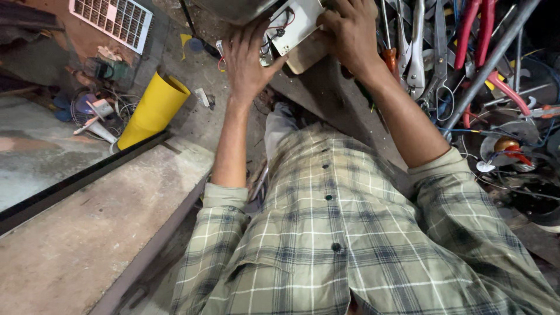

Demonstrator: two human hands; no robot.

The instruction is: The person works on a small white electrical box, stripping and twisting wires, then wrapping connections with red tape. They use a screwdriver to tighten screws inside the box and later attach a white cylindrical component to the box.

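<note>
My left hand lay spread, fingers apart, against the white wired panel at the desk edge; my right hand clamped its far side. Loose red wires could snag and tear, I judged, if my grip slipped

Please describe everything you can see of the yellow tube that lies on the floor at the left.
The yellow tube is a smooth, plain cylinder, probably plastic, and looks like a piece of pipe. It lies tilted, its open upper end toward the top right, where a thin wall and a dark hollow inside show. Its lower end reaches the dark metal rail beside the concrete slab. Small scraps and a white cone-shaped part lie close to its left. Neither hand touches it.
</note>
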